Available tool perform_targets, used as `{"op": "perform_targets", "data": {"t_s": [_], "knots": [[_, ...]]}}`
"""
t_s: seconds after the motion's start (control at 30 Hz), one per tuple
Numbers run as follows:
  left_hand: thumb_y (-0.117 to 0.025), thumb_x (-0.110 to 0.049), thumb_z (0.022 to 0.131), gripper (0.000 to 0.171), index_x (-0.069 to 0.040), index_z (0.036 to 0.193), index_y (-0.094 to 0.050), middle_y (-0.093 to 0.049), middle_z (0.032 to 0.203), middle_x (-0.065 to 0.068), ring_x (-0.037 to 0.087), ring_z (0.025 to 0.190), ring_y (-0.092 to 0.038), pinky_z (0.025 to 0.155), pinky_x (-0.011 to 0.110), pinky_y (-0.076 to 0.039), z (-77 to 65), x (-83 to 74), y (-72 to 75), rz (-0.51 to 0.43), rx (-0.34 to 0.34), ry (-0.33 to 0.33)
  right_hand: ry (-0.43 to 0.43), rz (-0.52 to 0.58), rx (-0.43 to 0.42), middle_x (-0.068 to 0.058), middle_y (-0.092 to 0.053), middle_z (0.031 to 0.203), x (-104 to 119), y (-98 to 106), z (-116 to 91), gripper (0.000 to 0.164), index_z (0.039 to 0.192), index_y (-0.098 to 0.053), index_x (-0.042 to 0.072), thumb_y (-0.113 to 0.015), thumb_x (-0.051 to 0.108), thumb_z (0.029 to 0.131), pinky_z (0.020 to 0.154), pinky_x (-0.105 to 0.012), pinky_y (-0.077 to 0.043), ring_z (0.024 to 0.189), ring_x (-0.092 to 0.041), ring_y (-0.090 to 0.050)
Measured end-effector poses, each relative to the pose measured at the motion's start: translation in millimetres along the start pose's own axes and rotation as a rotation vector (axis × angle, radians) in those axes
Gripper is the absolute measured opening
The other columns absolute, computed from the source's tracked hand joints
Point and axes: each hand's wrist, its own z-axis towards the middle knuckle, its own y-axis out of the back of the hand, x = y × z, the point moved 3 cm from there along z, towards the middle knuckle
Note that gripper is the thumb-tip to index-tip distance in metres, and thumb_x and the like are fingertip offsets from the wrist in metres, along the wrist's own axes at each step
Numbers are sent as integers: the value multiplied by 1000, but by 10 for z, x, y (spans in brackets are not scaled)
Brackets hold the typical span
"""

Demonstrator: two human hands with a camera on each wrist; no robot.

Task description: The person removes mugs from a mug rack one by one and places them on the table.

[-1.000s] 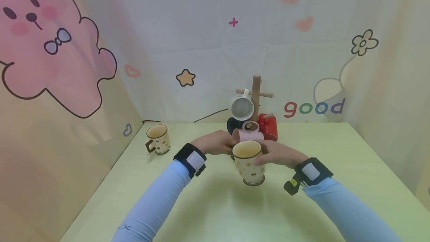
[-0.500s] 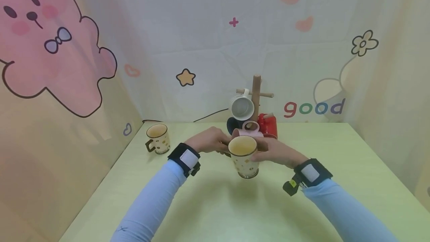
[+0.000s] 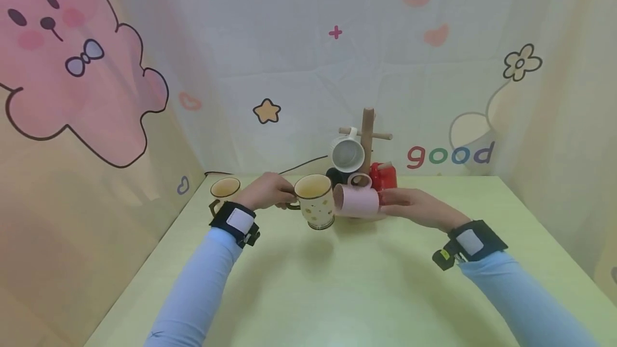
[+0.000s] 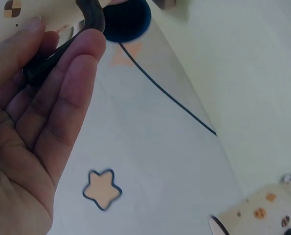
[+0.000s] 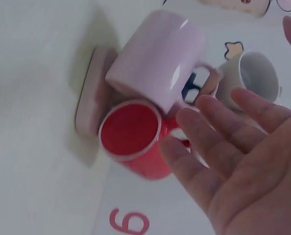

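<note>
My left hand [image 3: 267,191] grips a cream mug with brown spots [image 3: 315,205] by its dark handle [image 4: 52,63]. The mug is upright, with its shadow on the table below its base. My right hand [image 3: 421,208] has its fingers extended and holds nothing. Its fingertips are close to a pink mug [image 3: 358,201] and a red mug [image 5: 130,132], both hanging sideways on a wooden mug tree [image 3: 368,133]. A second cream spotted mug [image 3: 225,189] stands at the far left, partly hidden by my left wrist.
A white mug [image 3: 348,155] hangs higher on the mug tree, and a dark blue mug [image 4: 128,22] sits behind the pink one. The tree's base [image 5: 94,93] rests on the pale green table [image 3: 337,293] near the printed back curtain.
My left hand has carried the cream mug leftward and slightly up, by its handle. My right hand has let go of the mug's side and moved away to the right.
</note>
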Motion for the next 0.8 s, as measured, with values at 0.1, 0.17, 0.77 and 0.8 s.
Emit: {"op": "perform_targets", "data": {"t_s": [0.1, 0.17, 0.77, 0.8], "knots": [[-65, -10, 95, 15, -2, 102, -76, -72, 88, 4, 14, 71, -66, 69, 29, -56, -67, 144, 78, 0, -36, 76, -62, -82, -6, -26, -49, 143, -91, 76, -35, 69, 147, -42, -2, -59, 43, 98, 98, -62, -43, 129, -46, -47], [-65, -10, 95, 15, -1, 102, -76, -72, 90, 7, 15, 70, -65, 69, 30, -56, -105, 224, 111, 11, -62, 134, -119, -144, -15, -29, -48, 142, -153, 111, -60, 75, 146, -41, -4, -59, 49, 96, 96, -62, -44, 128, -48, -47], [-64, -12, 94, 24, 1, 74, -68, -57, 66, 5, 22, 61, -52, 52, 30, -38, -235, 785, -55, 107, -523, 498, -398, -453, -156, -42, -45, 134, -722, 268, -231, 91, 138, -39, -18, -56, 59, 93, 93, -70, -41, 121, -58, -46], [-64, -12, 94, 24, 0, 74, -68, -57, 66, 6, 22, 62, -52, 53, 30, -38, -243, 803, -69, 113, -547, 504, -404, -460, -159, -42, -45, 134, -744, 275, -237, 92, 138, -39, -18, -56, 59, 93, 92, -69, -41, 120, -58, -46]]}}
